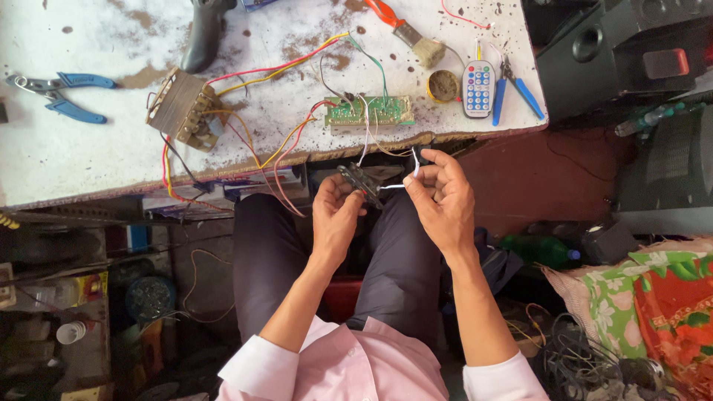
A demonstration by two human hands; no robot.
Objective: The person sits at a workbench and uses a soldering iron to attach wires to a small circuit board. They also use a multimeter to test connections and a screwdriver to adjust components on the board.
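Note:
My left hand (336, 217) holds a small dark circuit module (360, 183) over my lap, just below the table edge. My right hand (441, 200) pinches a thin white wire (411, 175) that runs from the module. More white wires rise from the module to a green circuit board (369, 111) lying near the table's front edge. Red and yellow wires link that board to a transformer (183, 109) further left on the table.
On the worn white table (74, 156) lie blue-handled pliers (63, 93), a small remote (478, 88), blue-handled cutters (512, 90), a brush (408, 33), a round tin (443, 85). Black speakers (616, 52) stand at right. Patterned cloth (653, 297), cable tangles and clutter fill the floor.

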